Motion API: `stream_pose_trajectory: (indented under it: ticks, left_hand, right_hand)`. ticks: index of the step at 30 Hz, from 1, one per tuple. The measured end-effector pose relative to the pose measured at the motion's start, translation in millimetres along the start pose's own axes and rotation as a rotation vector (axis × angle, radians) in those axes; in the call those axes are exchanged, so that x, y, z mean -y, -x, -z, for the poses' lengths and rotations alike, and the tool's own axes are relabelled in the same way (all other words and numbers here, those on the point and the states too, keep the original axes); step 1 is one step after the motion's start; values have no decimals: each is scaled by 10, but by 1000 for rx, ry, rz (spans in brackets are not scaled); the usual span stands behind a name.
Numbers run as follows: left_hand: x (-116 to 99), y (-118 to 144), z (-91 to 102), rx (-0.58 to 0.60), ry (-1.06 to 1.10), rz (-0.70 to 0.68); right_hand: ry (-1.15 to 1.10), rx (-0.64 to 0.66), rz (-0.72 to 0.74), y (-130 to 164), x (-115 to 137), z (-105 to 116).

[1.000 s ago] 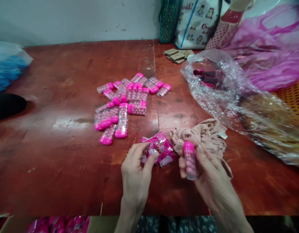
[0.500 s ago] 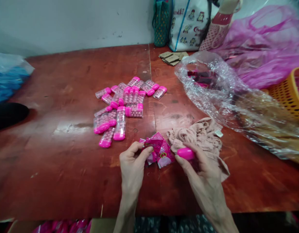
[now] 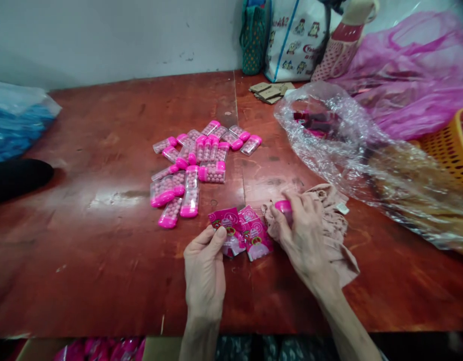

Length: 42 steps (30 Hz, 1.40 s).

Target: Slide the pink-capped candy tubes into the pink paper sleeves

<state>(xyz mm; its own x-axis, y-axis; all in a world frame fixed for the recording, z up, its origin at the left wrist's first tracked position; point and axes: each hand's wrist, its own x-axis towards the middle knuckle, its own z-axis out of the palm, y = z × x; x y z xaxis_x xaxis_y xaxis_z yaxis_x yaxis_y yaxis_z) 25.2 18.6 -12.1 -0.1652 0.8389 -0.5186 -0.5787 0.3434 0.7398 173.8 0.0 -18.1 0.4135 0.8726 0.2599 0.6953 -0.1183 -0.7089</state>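
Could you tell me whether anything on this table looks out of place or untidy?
Nothing looks spilled or broken. The pink-capped tubes lie in a loose jumble, and a crumpled cloth sits under the right hand.

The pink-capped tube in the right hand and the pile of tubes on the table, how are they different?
The right hand grips one pink-capped tube, while the pile of tubes lies loose on the red table, touched by no hand. The held tube is mostly hidden, with only its cap showing; the piled tubes show clear bodies full of pinkish balls. The held tube presses against the beige cloth; the pile sits farther away. Both have bright pink caps.
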Motion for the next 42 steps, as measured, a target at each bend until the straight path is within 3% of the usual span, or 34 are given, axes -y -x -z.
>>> stream_pose_trajectory:
  ticks: [2, 5, 7, 12, 16, 18, 21, 24, 27, 30, 33, 36, 40, 42]
  left_hand:
    - [8, 6, -13, -10, 11, -8]
    - [23, 26, -40, -11, 46, -1]
    - [35, 54, -58, 21, 54, 12]
    - [82, 119, -54, 143, 27, 20]
    - [90, 114, 10, 219, -70, 16]
    - [58, 105, 50, 228, -180, -87]
    - [-19, 93, 106, 216, -431, -372]
    - [-87, 78, 146, 291, -728, -625]
    - [-125, 56, 165, 306, -877, -783]
    - [-150, 23, 184, 288, -908, -851]
    - [-174, -20, 220, 395, -936, -792]
    - [-179, -49, 247, 479, -883, -615]
    - [-136, -46, 217, 456, -450, -224]
    - [-104, -45, 181, 394, -287, -71]
  right_hand:
    - [160, -106, 44, 31, 27, 23]
    - [85, -200, 56, 221, 192, 62]
    - [-127, -83, 29, 342, 325, 45]
    - [-577, 277, -248, 366, 456, -99]
    - [-713, 383, -302, 286, 383, -85]
    - [-642, 376, -272, 261, 349, -41]
    - [-521, 384, -203, 247, 319, 8]
    - [-503, 417, -149, 267, 290, 5]
    - [-574, 395, -130, 315, 234, -29]
    - [-656, 385, -157, 349, 175, -50]
    - [-679, 421, -176, 332, 161, -37]
    - [-672, 463, -174, 274, 196, 4]
    - [-691, 689, -169, 216, 257, 45]
    - [-710, 694, -228, 230, 269, 34]
